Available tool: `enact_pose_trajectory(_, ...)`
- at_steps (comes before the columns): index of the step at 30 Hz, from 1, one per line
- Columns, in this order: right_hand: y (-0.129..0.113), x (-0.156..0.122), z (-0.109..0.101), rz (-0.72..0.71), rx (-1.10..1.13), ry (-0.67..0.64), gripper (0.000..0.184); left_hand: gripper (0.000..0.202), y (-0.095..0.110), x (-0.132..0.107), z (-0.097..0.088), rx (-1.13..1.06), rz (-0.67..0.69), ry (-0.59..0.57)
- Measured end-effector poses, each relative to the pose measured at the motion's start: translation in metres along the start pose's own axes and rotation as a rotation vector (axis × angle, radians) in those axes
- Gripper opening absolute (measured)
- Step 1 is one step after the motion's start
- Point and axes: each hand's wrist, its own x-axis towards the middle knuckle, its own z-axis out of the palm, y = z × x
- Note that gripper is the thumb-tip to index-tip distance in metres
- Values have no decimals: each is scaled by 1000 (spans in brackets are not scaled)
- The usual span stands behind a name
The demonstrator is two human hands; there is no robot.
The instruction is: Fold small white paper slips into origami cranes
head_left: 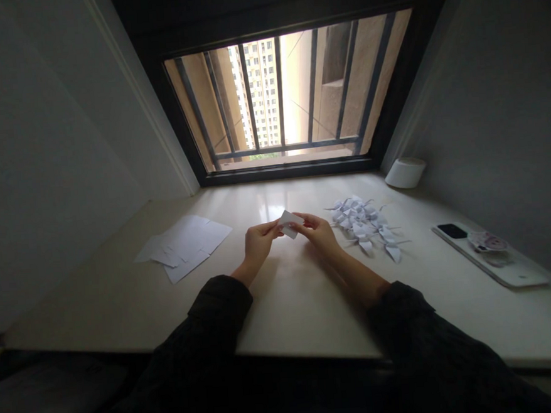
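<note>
Between my two hands, a small folded piece of white paper is held up over the pale sill, one corner pointing upward. My left hand pinches its left edge with thumb and fingers. On the other side, my right hand grips the right edge, its thumb across the front. Several folded paper cranes lie in a loose heap to the right of my right hand. Flat sheets of white paper overlap on the left, apart from my left hand.
The pale sill ends at a front edge close to me. A phone with a round grip on its back lies at the right. A white cylindrical object stands at the back right. Behind is a dark-framed window with bars.
</note>
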Motion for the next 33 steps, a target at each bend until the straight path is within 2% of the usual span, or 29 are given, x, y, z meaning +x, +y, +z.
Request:
enact_pose_trajectory(2, 1, 0, 0, 72, 44, -49, 48, 37, -1, 0, 0, -12, 5, 8)
enact_pose_trajectory(7, 2, -1, -1, 177, 83, -57, 44, 35, -3, 0, -1, 36, 46, 6)
enact_pose_trajectory(21, -5, -2, -5, 122, -25, -19, 41, 39, -6, 1, -2, 98, 31, -25)
enact_pose_trajectory(33, -5, -1, -5, 194, -44, -29, 41, 37, -1, -1, -2, 172, 65, -21)
